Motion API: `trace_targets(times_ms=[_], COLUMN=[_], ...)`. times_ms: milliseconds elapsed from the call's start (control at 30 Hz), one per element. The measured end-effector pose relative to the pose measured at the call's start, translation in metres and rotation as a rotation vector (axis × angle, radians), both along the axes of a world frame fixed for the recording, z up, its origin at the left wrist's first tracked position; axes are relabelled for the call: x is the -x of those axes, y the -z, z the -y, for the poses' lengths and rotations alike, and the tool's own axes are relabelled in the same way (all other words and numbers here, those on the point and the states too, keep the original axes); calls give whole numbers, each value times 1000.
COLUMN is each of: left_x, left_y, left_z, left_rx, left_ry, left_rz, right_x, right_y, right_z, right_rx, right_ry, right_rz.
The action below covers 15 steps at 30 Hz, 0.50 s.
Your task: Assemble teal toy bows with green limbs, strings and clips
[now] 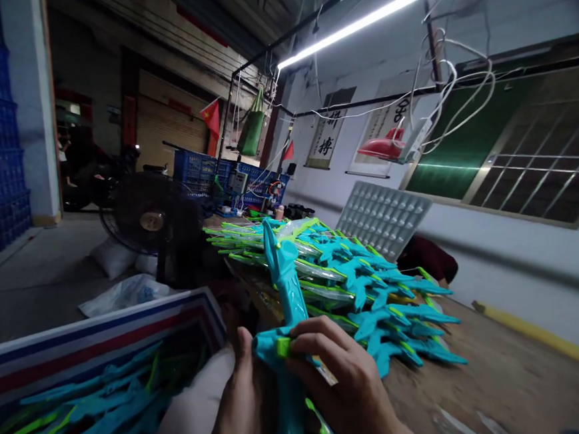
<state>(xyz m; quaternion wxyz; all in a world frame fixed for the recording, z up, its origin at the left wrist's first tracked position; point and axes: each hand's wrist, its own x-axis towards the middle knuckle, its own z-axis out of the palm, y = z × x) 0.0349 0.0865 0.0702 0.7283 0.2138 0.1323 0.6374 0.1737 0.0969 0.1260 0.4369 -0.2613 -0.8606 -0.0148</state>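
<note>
Upright in front of me is a long turquoise plastic toy piece (292, 297) with a pointed upper end and a short side arm. My left hand (238, 401) supports it from the left, thumb raised beside the side arm; its other fingers are mostly hidden. The fingertips of my right hand (345, 380) pinch a small bright green plastic block (283, 347) against the piece at the side arm. A green strip (323, 428) shows below my right hand. Close behind lies a pile of similar turquoise and green toy pieces (376, 304) on the table (483, 389).
At left, an open striped box (103, 332) holds more turquoise and green pieces. A black fan (152, 218) stands beyond it. A grey moulded tray (384, 216) leans behind the pile, near a person's dark sleeve (430, 259). A red lamp (381, 146) hangs overhead.
</note>
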Motion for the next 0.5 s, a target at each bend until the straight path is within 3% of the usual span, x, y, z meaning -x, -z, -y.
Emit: trace_targets(times_ms=[267, 400, 500], left_x=[-2, -4, -7], left_y=[0, -2, -1], left_z=[18, 24, 30], left_rx=[-21, -31, -48], left_ry=[161, 192, 109], left_rz=[-91, -331, -426], right_x=[-6, -16, -22], right_y=[-3, -3, 2], right_z=[13, 17, 21], right_rx=[-259, -244, -178], right_ry=[27, -43, -38], right_rz=[147, 164, 112])
